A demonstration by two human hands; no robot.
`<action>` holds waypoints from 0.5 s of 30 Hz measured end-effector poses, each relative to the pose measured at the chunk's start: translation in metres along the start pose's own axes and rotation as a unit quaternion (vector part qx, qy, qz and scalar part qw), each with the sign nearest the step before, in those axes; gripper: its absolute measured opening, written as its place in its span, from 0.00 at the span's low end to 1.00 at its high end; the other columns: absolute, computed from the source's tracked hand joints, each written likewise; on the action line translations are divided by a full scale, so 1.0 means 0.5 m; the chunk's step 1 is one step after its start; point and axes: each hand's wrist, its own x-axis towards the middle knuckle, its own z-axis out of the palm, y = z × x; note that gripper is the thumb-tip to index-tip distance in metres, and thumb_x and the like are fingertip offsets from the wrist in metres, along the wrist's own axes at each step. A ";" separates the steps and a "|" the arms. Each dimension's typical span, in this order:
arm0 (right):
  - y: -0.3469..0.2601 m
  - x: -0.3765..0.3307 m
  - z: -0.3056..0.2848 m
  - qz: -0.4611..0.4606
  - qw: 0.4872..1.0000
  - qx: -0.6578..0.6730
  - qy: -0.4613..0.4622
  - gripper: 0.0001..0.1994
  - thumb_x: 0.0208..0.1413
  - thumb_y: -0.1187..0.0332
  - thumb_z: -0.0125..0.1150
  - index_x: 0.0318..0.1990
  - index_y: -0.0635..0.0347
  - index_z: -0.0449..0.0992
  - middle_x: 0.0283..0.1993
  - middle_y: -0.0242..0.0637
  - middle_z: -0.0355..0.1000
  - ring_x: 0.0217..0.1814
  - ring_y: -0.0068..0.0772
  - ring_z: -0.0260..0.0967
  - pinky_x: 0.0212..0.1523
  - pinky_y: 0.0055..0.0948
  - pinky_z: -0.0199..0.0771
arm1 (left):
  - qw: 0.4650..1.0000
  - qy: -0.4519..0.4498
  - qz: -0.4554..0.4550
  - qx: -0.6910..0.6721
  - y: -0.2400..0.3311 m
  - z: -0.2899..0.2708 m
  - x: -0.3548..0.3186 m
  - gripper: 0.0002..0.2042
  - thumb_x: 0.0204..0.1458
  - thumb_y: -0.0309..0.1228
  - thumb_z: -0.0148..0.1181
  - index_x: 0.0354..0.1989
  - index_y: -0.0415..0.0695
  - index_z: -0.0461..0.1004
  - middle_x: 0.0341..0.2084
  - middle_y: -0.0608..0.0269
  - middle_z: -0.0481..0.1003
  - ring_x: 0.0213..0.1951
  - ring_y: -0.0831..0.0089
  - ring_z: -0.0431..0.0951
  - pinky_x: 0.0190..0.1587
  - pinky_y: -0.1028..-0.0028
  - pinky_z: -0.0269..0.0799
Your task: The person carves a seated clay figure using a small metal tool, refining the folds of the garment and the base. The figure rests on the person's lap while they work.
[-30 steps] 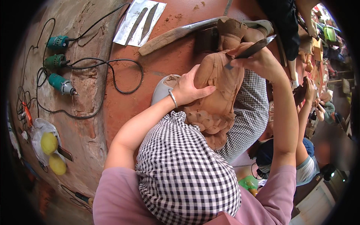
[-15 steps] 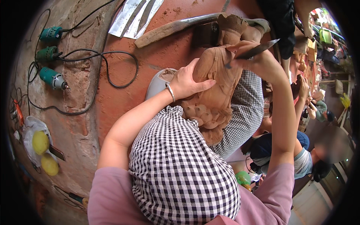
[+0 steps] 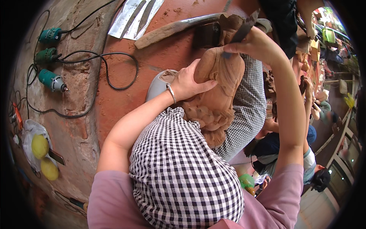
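Note:
A brown wooden carving point(image 3: 218, 89) leans across my lap, over black-and-white checkered cloth point(image 3: 183, 164). It has smooth, robe-like folds and a cluster of rounded shapes at its lower end. My left hand point(image 3: 190, 82) grips its left side, thumb across the front and fingers round the edge. At the carving's upper right, my right hand point(image 3: 261, 45) pinches a dark grey strip of sandpaper point(image 3: 242, 33). The strip's lower end is at the top of the carving and is slightly blurred. Some right-hand fingers are hidden behind the hand.
A long wooden-handled tool point(image 3: 164, 36) and a dark block point(image 3: 207, 35) lie beyond the carving. White paper with dark strips point(image 3: 135, 19) is at the upper left. Green power tools point(image 3: 51, 80) with cords and bagged yellow fruit point(image 3: 40, 146) lie left. People sit at right.
My right hand has shifted up and slightly left, and the sandpaper strip now points more steeply upward. My left hand keeps its hold on the carving.

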 end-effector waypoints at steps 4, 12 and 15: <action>0.009 0.006 0.002 0.047 0.996 0.064 0.030 0.11 0.53 0.67 0.73 0.39 0.64 0.82 0.35 0.34 0.80 0.36 0.23 0.76 0.38 0.28 0.76 | 1.000 -0.006 -0.003 0.009 0.013 -0.005 -0.002 0.41 0.45 0.56 0.71 0.59 0.35 0.67 0.47 0.46 0.80 0.50 0.55 0.82 0.55 0.62 0.75; -0.004 0.034 -0.017 0.079 0.996 0.021 -0.041 0.19 0.53 0.61 0.75 0.45 0.66 0.79 0.38 0.37 0.79 0.40 0.30 0.80 0.45 0.29 0.84 | 1.000 -0.005 -0.003 0.010 0.003 -0.003 0.000 0.42 0.45 0.57 0.71 0.60 0.35 0.67 0.47 0.45 0.80 0.50 0.55 0.82 0.56 0.62 0.75; -0.001 0.028 -0.011 0.077 0.992 0.098 0.010 0.18 0.53 0.62 0.74 0.44 0.67 0.79 0.37 0.36 0.79 0.39 0.28 0.80 0.44 0.27 0.84 | 1.000 -0.003 0.000 0.005 -0.002 -0.001 0.000 0.43 0.45 0.58 0.71 0.60 0.34 0.67 0.47 0.45 0.80 0.51 0.55 0.82 0.56 0.62 0.75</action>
